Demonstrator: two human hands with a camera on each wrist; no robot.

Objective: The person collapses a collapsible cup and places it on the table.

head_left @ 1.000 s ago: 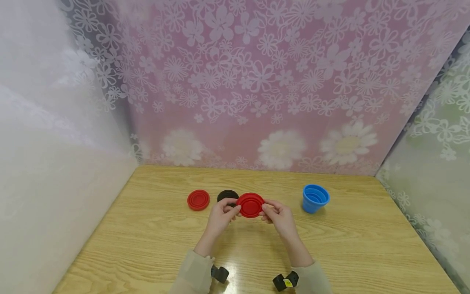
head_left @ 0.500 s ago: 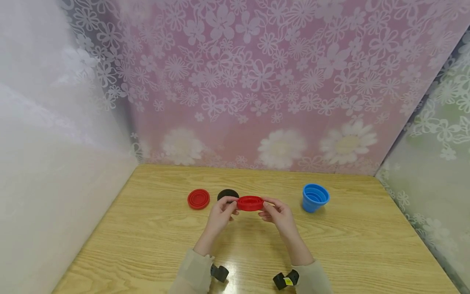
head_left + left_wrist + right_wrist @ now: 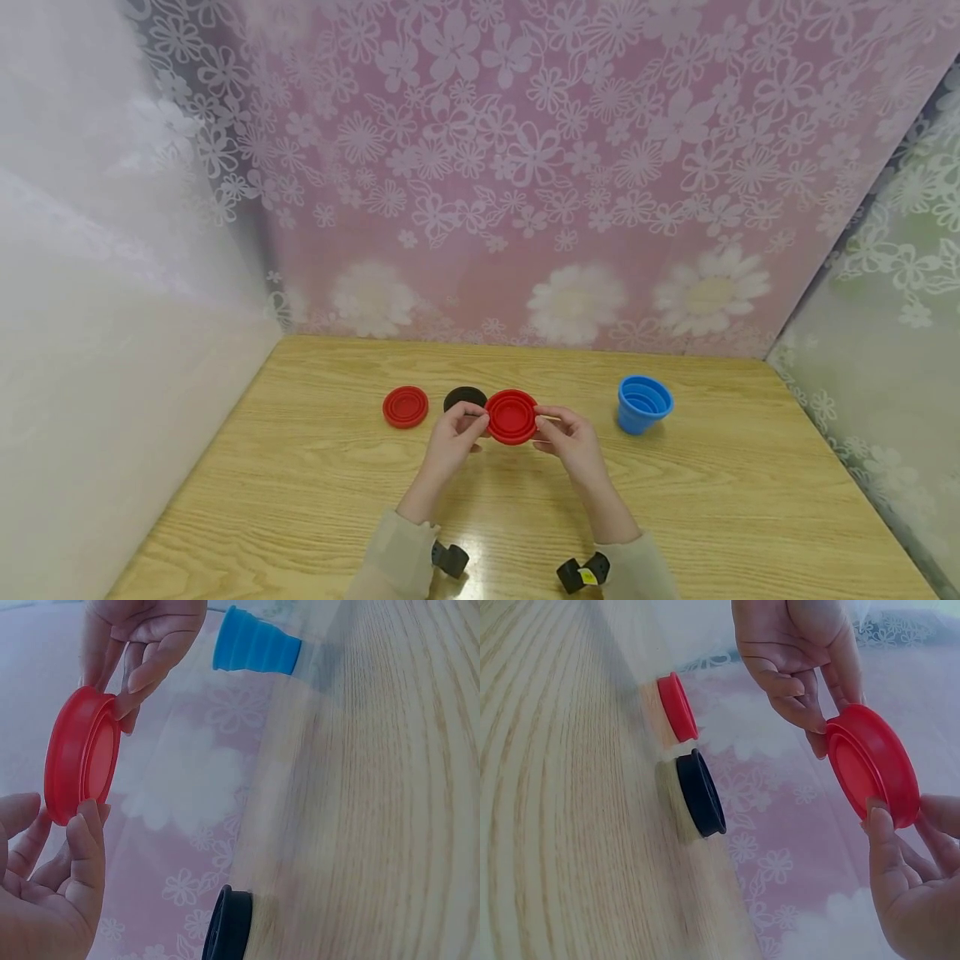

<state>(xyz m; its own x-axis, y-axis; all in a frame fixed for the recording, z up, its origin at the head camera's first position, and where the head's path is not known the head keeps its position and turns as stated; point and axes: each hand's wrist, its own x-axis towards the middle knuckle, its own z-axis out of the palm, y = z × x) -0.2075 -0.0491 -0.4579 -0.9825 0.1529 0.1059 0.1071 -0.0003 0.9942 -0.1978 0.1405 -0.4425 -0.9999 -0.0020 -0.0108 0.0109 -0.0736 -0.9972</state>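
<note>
Between both hands a red collapsible cup (image 3: 512, 417), folded flat into rings, is held up over the table. My left hand (image 3: 450, 442) pinches its left rim between thumb and fingers. At the opposite rim my right hand (image 3: 572, 442) pinches it the same way. Both wrist views show the folded red cup (image 3: 84, 756) well above the tabletop, its flat base side facing the wood. Just behind my left fingers lies a black folded cup (image 3: 465, 398), partly covered by them. Farther left is a second red folded cup (image 3: 406, 407), lying flat.
To the right of my hands a blue collapsible cup (image 3: 642, 405) stands expanded and upright on the wooden table (image 3: 712, 500). A pink floral curtain (image 3: 525, 208) closes off the back, and pale sheets (image 3: 135, 333) hang at both sides.
The held red cup tilted nearly edge-on half a second ago, then turned back so its ringed face shows to the head view. Both hands have kept their hold, hardly shifting.
</note>
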